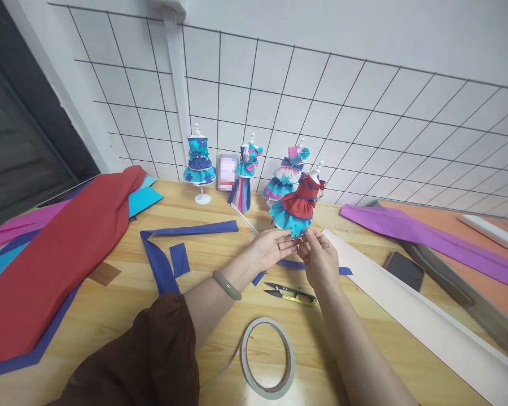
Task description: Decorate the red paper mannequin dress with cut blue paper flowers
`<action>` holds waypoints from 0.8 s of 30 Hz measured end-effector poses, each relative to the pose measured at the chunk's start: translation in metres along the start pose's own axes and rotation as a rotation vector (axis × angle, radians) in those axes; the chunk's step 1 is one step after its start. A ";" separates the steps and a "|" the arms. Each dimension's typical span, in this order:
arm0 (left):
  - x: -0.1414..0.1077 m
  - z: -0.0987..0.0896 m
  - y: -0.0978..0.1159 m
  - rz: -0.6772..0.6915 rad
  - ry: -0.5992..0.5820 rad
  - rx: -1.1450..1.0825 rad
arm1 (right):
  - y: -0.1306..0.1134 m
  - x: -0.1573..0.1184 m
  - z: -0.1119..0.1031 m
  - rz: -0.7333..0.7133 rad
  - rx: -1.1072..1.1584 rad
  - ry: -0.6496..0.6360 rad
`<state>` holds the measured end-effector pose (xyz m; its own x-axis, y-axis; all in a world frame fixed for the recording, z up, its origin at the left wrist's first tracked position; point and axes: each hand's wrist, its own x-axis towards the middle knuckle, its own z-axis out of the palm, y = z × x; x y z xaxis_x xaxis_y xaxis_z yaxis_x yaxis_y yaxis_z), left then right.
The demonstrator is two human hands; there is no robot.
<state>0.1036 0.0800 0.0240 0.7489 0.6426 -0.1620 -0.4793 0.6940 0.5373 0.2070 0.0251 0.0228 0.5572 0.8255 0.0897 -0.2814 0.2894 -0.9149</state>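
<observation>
A small dress form wears a red dress (pixel 300 203) with a ruffled turquoise hem and blue trim, slightly tilted. At its hem, my left hand (pixel 275 247) has its fingers stretched out beneath the turquoise ruffle. My right hand (pixel 320 254) is closed, thumb and fingers pinching the hem's lower edge. Below the hands lie yellow-and-green thread snips (pixel 294 295), blades pointing left, and a dark blue strip (pixel 292 264) partly hidden by the fingers. A roll of tape (pixel 248 366) lies nearer to me.
Three more dressed forms stand behind, one turquoise and blue (pixel 199 160). Red fabric (pixel 63 254) covers the left side. Blue strips (pixel 161 265) lie left of centre. A pale strip (pixel 406 304), a phone (pixel 405 270) and purple fabric (pixel 427 239) are at the right.
</observation>
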 end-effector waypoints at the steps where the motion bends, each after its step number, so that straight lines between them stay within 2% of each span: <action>1: -0.001 0.000 0.000 -0.006 0.010 0.009 | 0.001 0.000 0.000 -0.001 -0.004 0.001; 5: -0.002 0.002 0.000 0.000 0.049 0.036 | 0.006 0.003 0.000 -0.009 -0.042 0.021; 8: -0.004 0.003 0.002 -0.001 0.036 0.080 | 0.006 0.003 -0.001 -0.027 -0.072 0.040; 10: -0.006 0.003 0.006 -0.019 0.026 0.248 | 0.000 0.002 -0.004 -0.052 -0.089 0.054; 13: -0.010 0.000 0.017 -0.104 0.038 0.619 | -0.016 0.002 -0.013 -0.118 -0.117 0.080; 16: -0.013 -0.008 0.028 -0.190 0.088 0.888 | -0.042 0.009 -0.019 -0.212 -0.165 0.114; 18: -0.015 -0.012 0.036 -0.200 0.127 1.021 | -0.066 0.018 -0.017 -0.282 -0.219 0.133; 19: -0.016 -0.013 0.040 -0.194 0.141 1.072 | -0.080 0.023 -0.012 -0.333 -0.285 0.136; 20: -0.017 -0.013 0.045 -0.185 0.149 1.120 | -0.094 0.029 -0.006 -0.452 -0.528 0.136; 22: -0.020 -0.012 0.053 -0.160 0.156 1.202 | -0.122 0.040 0.011 -0.511 -0.702 0.087; 24: -0.025 -0.010 0.062 -0.127 0.165 1.271 | -0.144 0.051 0.030 -0.591 -1.210 -0.065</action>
<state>0.0506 0.1107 0.0529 0.6482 0.6908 -0.3204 0.4291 0.0162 0.9031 0.2526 0.0397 0.1706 0.3075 0.7578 0.5755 0.8655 0.0286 -0.5001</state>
